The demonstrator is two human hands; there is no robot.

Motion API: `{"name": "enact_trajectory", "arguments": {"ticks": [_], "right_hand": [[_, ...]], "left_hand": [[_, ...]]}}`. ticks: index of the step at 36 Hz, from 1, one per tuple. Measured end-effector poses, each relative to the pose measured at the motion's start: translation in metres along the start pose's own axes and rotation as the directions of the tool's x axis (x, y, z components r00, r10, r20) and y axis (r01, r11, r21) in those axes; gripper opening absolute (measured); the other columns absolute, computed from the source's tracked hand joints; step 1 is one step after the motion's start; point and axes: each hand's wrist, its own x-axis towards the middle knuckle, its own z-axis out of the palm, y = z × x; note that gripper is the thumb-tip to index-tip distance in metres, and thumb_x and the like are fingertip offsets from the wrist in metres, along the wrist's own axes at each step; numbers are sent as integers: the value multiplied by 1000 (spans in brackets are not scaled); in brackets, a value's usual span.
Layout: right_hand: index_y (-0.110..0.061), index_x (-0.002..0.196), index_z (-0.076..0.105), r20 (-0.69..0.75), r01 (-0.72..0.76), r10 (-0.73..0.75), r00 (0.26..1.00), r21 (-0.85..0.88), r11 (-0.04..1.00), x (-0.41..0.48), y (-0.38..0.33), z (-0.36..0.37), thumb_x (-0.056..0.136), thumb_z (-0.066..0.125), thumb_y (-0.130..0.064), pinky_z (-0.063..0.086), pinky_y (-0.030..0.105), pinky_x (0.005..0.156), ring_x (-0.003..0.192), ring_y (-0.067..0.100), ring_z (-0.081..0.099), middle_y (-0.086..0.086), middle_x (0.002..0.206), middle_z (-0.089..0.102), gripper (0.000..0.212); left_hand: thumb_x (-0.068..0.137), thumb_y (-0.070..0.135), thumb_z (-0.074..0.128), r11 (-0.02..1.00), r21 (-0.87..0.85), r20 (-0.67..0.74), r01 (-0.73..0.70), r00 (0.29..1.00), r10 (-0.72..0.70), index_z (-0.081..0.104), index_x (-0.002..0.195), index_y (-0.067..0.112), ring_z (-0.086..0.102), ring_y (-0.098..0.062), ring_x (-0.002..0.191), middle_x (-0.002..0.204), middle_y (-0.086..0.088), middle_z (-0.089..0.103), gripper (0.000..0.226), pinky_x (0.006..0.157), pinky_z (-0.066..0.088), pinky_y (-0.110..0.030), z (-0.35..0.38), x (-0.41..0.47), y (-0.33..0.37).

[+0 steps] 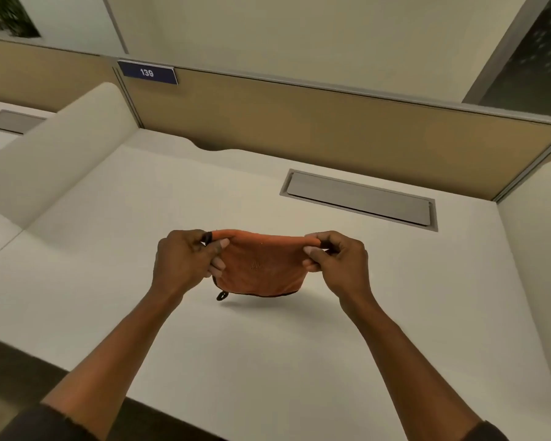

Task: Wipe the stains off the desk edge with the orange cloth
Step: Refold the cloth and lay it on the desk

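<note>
Two hands hold the cloth [261, 265] up over the middle of the white surface [109, 249]. On the left, the left hand [182, 262] pinches one top corner between thumb and fingers; on the right, the right hand [337, 265] pinches the other, so the cloth hangs folded, its lower hem just above the surface. Best to keep it folded into a firm pad, then carry it to the near edge [77, 370].

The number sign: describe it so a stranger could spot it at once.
Start at the tan partition along the back of the white desk. Follow its top rail to the left end, where the number sign sits. It is the only dark blue thing here, a small plate with white digits reading 139.
</note>
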Motion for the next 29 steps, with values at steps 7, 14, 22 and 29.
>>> {"name": "enact_trajectory", "arguments": {"ticks": [7, 14, 22, 29], "right_hand": [[-18, 91, 80, -18, -63, 62, 998, -64, 996, 66, -5, 43, 88, 81, -6, 68, 41, 74, 63, 19, 78, 1, 76, 79, 12], [-12, 90, 80, -65, -202, 201, 977, -4, 979, 146, 6, 88, 85, 82, -2, 68, 43, 78, 65, 26, 79, 10, 78, 79, 11], [-13, 90, 79, -154, -222, 205, 966, -102, 970, 219, 25, 129, 84, 81, 1, 67, 42, 83, 73, 21, 80, 7, 84, 80, 16], [-11, 135, 64, -123, -185, 151, 981, -339, 922, 243, 46, 146, 89, 79, -7, 59, 44, 100, 110, 28, 73, 12, 124, 73, 49]], "left_hand": [[97, 34, 83, 999, 50, 77, 13, 997, -17, 81, 87, 19, 81, -18, 63, 65, -1, 80, 18, 75, 68, -38, -10, 96, -10], [96, 38, 84, 995, 92, 166, 31, 985, -46, 79, 83, 12, 81, -20, 63, 64, -1, 79, 29, 84, 69, -47, 7, 205, -21], [98, 41, 81, 986, 160, 187, 43, 980, -73, 80, 85, 10, 82, -20, 67, 69, -3, 81, 34, 93, 67, -45, 44, 288, -33], [99, 30, 82, 993, 120, 244, 5, 969, -35, 73, 122, 4, 83, -26, 80, 87, -9, 84, 36, 91, 67, -46, 62, 317, -54]]}}
